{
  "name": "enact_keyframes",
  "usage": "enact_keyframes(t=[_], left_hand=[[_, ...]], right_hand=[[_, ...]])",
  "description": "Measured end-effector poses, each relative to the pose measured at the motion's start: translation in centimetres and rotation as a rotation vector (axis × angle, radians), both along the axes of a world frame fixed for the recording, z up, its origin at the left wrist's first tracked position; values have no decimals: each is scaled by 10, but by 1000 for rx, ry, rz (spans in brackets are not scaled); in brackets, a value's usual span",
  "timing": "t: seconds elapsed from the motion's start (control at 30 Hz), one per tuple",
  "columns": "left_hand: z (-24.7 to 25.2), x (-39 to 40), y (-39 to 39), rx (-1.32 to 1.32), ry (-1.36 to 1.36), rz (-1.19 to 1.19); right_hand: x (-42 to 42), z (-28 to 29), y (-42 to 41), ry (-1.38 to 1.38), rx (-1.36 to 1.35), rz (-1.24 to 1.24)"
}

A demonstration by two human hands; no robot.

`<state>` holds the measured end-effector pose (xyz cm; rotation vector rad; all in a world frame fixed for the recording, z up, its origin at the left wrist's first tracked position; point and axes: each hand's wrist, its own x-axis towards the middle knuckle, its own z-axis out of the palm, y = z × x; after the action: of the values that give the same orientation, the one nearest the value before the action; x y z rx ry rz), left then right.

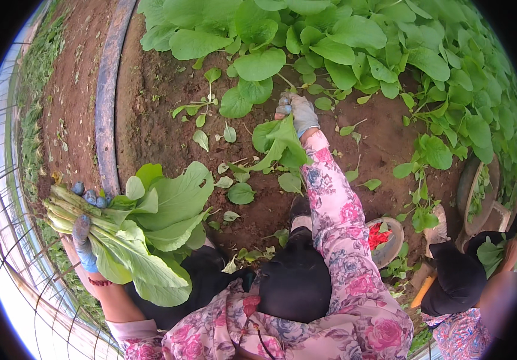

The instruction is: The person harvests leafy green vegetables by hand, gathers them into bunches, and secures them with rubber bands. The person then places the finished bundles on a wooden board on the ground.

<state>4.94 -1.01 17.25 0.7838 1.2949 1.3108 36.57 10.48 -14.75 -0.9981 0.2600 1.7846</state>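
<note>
My left hand (83, 238), in a soiled blue glove, clasps a thick bunch of leafy greens (168, 211). Their pale stems and root ends (67, 211) point left, and the broad leaves fan out to the right. Ahead of me, my right hand (302, 111), also gloved, is closed around leafy green stems low over the soil, at the edge of the standing plants (330, 40). Broad leaves (281, 144) hang from it towards me. Its fingers hide exactly where the stems are gripped.
Loose leaves (241, 193) and small plants (206, 101) lie on the brown soil (159, 121). A dark strip (110, 90) borders the bed at left. At right are a tub with red material (386, 238), another container (479, 193), and a co-worker (456, 279) holding greens.
</note>
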Motion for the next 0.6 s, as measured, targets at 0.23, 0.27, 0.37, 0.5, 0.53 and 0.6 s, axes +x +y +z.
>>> enact_keyframes(t=[0.23, 0.27, 0.37, 0.5, 0.53, 0.6], left_hand=[[3, 8, 5, 9, 31, -31], [4, 10, 6, 16, 35, -18], [3, 15, 9, 14, 39, 9], [-1, 18, 14, -10, -2, -9], [-2, 18, 14, -5, -1, -15], [-3, 17, 16, -7, -6, -2]], right_hand=[[-40, -16, 77, 33, -160, -342], [-48, -21, 88, 71, -164, -342], [-64, -32, 112, 132, -162, -355], [-76, -39, 119, 174, -145, -388], [-77, -42, 118, 185, -130, -386], [-80, -48, 113, 199, -79, -381]])
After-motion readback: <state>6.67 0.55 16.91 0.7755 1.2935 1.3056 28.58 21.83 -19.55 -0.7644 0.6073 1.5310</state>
